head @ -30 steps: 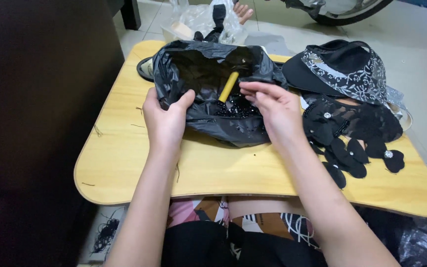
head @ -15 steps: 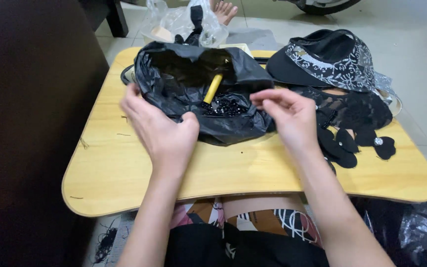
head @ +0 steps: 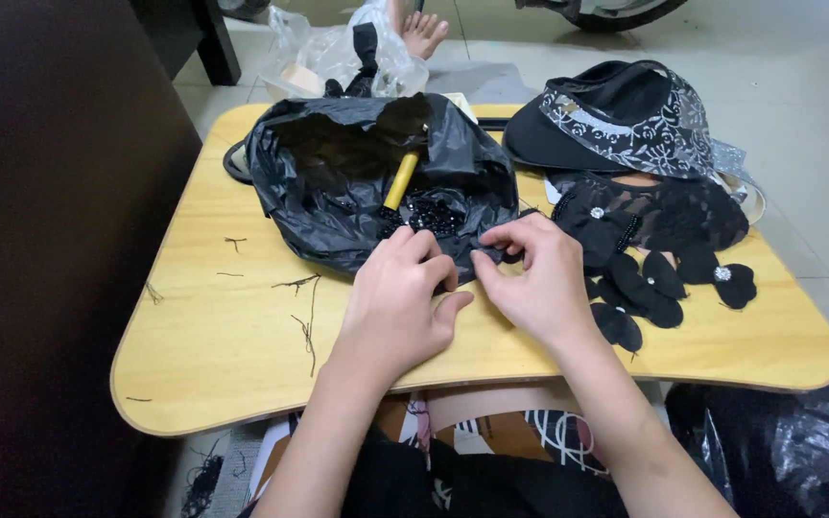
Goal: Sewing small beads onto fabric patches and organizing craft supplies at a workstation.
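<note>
Counts: 2 hands, left hand point(head: 397, 302) and right hand point(head: 534, 283), both on the near rim of 1 black plastic bag point(head: 338, 182). 1 yellow tube point(head: 400, 180) inside it, plus 1 heap of small black beads point(head: 431, 213), too small to count. 1 black cap point(head: 616, 120) at the lap table point(head: 213, 364) far right corner. About 6 black fabric flowers point(head: 654, 278) along the right edge, overlapping, exact number unclear. 1 clear plastic bag point(head: 338, 53) past the far edge
</note>
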